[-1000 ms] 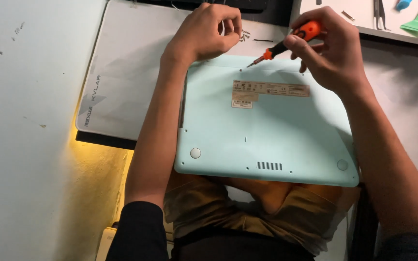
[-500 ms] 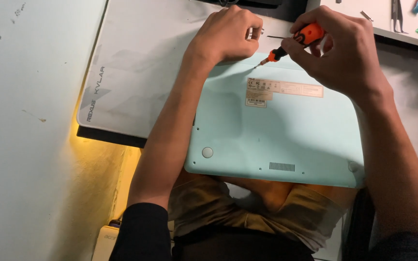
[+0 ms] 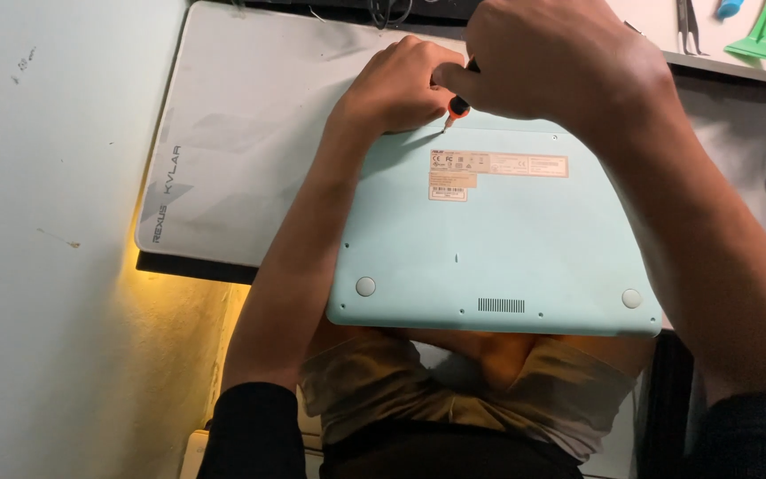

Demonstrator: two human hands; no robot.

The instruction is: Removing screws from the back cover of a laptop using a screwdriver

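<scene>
- A mint-green laptop (image 3: 498, 257) lies upside down on a pale grey desk mat (image 3: 250, 151), its near edge overhanging the person's lap.
- At the laptop's far edge, left of centre, a small orange-tipped screwdriver (image 3: 457, 108) points down at the underside.
- The right hand (image 3: 551, 62) is closed around the screwdriver's handle, hiding most of it.
- The left hand (image 3: 396, 89) is curled just left of the tip, fingers touching the laptop's far edge; whether it pinches anything cannot be seen.
- To do this well, the tip likely needs to stay upright and seated squarely, with steady downward pressure so it does not slip.
- Beyond the laptop's far right corner lie metal tweezers (image 3: 686, 22) and a green plastic pry tool (image 3: 760, 35).
</scene>
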